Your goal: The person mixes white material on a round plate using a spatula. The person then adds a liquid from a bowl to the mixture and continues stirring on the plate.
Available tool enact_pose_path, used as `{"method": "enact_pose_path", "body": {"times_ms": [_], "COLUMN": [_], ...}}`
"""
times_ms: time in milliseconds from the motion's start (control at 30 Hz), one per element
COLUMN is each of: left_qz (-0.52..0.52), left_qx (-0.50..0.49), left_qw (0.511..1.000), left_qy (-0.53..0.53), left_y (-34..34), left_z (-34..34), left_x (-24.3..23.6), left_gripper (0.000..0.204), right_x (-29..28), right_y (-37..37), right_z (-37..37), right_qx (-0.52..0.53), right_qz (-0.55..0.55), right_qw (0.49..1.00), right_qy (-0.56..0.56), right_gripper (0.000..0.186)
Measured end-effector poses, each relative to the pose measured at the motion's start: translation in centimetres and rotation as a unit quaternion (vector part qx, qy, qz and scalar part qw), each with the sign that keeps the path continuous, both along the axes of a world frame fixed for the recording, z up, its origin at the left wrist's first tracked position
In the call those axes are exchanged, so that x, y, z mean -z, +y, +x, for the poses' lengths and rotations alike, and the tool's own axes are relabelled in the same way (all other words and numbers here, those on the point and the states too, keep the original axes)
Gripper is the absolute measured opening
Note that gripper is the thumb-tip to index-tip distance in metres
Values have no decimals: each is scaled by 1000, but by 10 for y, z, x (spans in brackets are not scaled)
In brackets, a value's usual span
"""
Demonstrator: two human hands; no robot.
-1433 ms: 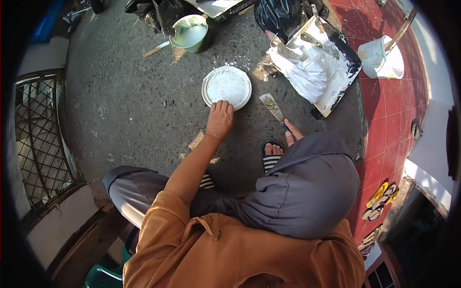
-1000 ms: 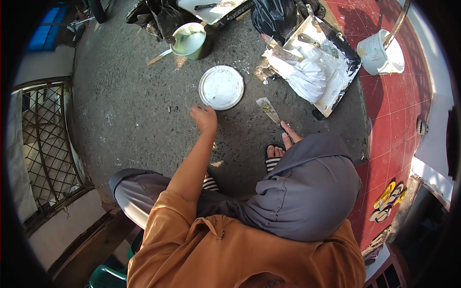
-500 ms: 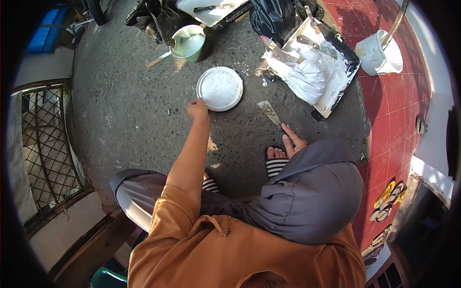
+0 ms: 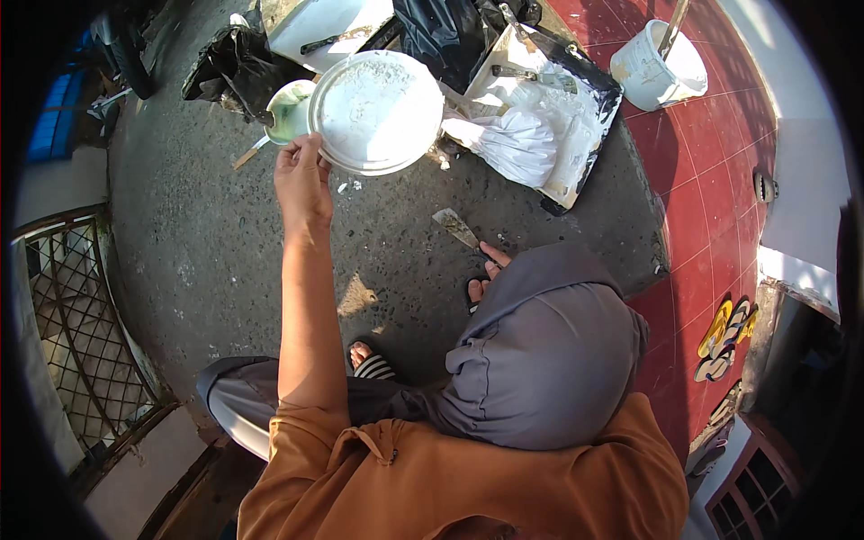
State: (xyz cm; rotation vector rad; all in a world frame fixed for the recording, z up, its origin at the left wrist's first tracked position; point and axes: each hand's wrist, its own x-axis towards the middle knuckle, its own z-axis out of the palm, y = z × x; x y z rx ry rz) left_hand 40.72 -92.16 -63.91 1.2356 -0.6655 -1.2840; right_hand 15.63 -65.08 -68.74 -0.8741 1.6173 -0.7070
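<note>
left hand [image 4: 304, 184] pinches 1 white lid [image 4: 376, 110] by its rim, likely to keep the powdery face clear; right hand [image 4: 495, 258] holds 1 scraper [image 4: 458, 229], blade beyond that hand.

One round lid [image 4: 378, 112], one held scraper [image 4: 456, 227], one white bucket [image 4: 643, 76].

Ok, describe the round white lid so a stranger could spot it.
Start at the grey concrete ground and find the left hand reaching out over it. That hand grips the near left edge of the round white lid. Unlike the green bowl it partly hides and the white bundle to its right, it is a flat disc held up in the air.
</note>
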Motion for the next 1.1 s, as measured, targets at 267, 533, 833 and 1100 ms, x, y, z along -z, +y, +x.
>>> {"method": "enact_pose_path", "body": {"times_ms": [267, 533, 833, 1100], "left_qz": [-351, -480, -264, 87], "left_qx": [211, 326, 139, -74], "left_qw": [806, 648, 897, 993], "left_qy": [-427, -493, -326, 7], "left_y": [18, 67, 88, 92], "left_z": [-167, -141, -78, 6], "left_x": [-64, -3, -16, 38], "left_gripper": [35, 32, 34, 25], "right_x": [-2, -1, 2, 2], "right_y": [8, 10, -1, -8], "right_z": [-3, -6, -1, 8], "right_qx": [-4, -14, -47, -92], "right_qz": [-5, -14, -20, -45], "right_qw": [1000, 1000, 998, 989], "right_qy": [2, 6, 32, 103], "right_gripper": [40, 40, 40, 40]}}
